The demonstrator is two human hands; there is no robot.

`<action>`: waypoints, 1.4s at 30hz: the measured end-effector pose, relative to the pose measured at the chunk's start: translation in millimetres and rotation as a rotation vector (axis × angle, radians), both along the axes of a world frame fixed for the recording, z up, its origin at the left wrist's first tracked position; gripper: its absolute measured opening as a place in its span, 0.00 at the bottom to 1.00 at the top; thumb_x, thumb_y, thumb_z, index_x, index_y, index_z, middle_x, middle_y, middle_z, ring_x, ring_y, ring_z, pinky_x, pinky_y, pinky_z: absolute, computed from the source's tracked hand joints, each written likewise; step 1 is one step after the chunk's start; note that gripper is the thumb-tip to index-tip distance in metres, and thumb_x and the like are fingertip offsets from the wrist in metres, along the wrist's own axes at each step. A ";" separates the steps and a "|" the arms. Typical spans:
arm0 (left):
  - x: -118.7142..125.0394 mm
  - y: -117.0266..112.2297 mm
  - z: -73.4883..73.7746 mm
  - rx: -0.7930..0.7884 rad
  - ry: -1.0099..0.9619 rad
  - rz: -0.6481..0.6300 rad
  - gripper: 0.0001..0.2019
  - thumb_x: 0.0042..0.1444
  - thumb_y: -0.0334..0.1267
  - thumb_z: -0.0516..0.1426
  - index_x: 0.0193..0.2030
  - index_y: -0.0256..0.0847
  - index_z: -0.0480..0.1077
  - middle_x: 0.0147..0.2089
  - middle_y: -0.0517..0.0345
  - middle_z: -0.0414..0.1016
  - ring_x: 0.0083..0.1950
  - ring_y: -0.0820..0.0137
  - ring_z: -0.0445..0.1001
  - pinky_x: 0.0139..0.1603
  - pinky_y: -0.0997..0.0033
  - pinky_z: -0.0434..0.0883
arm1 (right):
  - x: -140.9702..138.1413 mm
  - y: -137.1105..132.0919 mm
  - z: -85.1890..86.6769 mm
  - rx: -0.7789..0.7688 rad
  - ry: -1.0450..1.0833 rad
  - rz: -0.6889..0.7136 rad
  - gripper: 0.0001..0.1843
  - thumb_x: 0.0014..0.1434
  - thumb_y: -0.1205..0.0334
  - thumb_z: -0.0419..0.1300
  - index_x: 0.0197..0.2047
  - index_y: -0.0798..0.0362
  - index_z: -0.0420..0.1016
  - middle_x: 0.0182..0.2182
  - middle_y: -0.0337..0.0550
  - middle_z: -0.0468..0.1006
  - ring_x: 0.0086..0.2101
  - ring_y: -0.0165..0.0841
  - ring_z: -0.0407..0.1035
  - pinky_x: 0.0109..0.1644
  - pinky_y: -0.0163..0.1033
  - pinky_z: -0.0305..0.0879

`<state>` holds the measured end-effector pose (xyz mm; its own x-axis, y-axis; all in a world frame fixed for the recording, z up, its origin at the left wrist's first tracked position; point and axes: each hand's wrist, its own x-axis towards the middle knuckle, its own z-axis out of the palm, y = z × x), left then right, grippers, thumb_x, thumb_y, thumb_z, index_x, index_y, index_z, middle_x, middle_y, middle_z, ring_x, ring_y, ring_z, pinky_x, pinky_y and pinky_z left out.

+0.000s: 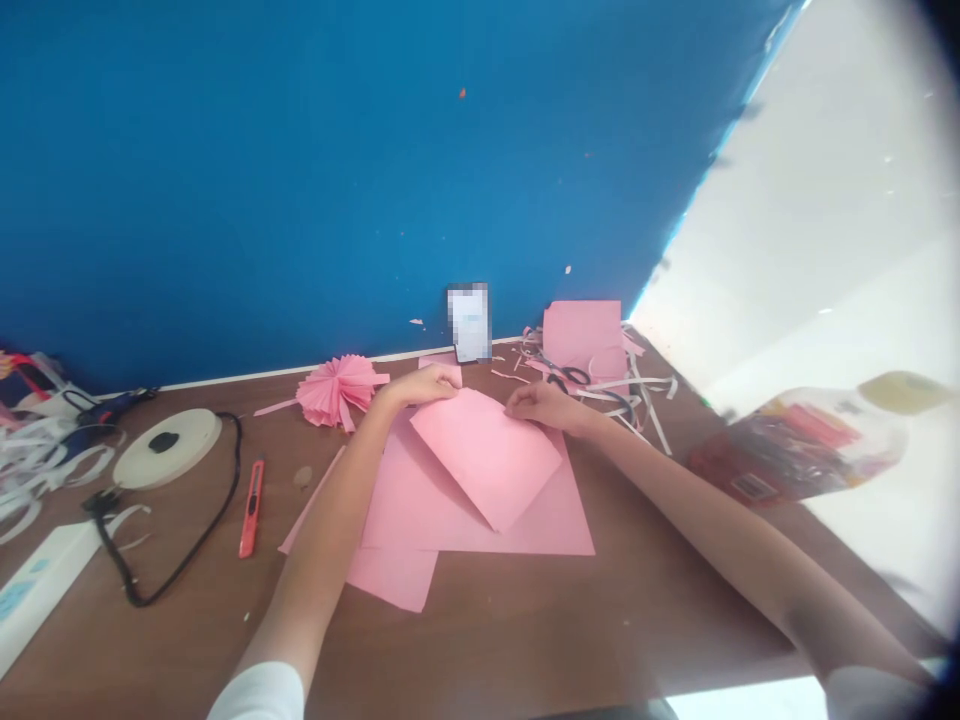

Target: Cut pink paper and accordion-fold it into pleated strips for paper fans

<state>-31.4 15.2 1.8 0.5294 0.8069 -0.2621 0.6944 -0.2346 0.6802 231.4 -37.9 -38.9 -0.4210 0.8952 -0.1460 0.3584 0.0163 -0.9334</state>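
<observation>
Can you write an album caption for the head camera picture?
Left hand and right hand touch a folded pink paper sheet on a brown wooden table.

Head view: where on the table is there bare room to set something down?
Bare wood lies on the table between the left arm and right arm, nearer than the pink sheets, and between the cutter and the left arm. Crowded: far left with tape roll and cable; back right with scissors and strips.

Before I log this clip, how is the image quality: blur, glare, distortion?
Head view: left hand, right hand and pink sheet fairly sharp; plastic packet at right smeared by blur; pale surface at right washed out; right corners darkened by the lens edge.
</observation>
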 end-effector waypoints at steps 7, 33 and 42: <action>-3.2 4.6 -7.9 -0.079 -0.022 0.008 0.21 0.48 0.53 0.62 0.40 0.38 0.72 0.37 0.55 0.74 0.38 0.65 0.72 0.33 0.72 0.65 | 2.3 5.7 -6.1 0.303 -0.182 -0.084 0.08 0.51 0.57 0.59 0.28 0.53 0.74 0.20 0.36 0.73 0.21 0.28 0.62 0.24 0.33 0.54; 31.3 -13.2 2.4 0.227 -0.293 -0.018 0.16 0.51 0.40 0.61 0.46 0.41 0.73 0.46 0.56 0.74 0.46 0.66 0.71 0.47 0.69 0.65 | -11.5 -7.6 6.0 0.505 -0.075 -0.069 0.10 0.60 0.55 0.56 0.40 0.51 0.73 0.33 0.40 0.77 0.31 0.32 0.68 0.36 0.38 0.62; 36.0 -19.2 0.9 0.149 -0.351 0.146 0.18 0.49 0.41 0.62 0.47 0.40 0.70 0.25 0.66 0.62 0.28 0.73 0.66 0.30 0.74 0.61 | -12.6 -1.5 -1.4 0.347 0.198 -0.067 0.14 0.53 0.60 0.60 0.43 0.51 0.64 0.25 0.33 0.70 0.25 0.29 0.65 0.31 0.36 0.59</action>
<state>4.6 -4.0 2.7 0.4431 0.8956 0.0400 0.4590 -0.2649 0.8480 218.8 -39.5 -40.3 -0.3493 0.9038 0.2474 0.1836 0.3249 -0.9277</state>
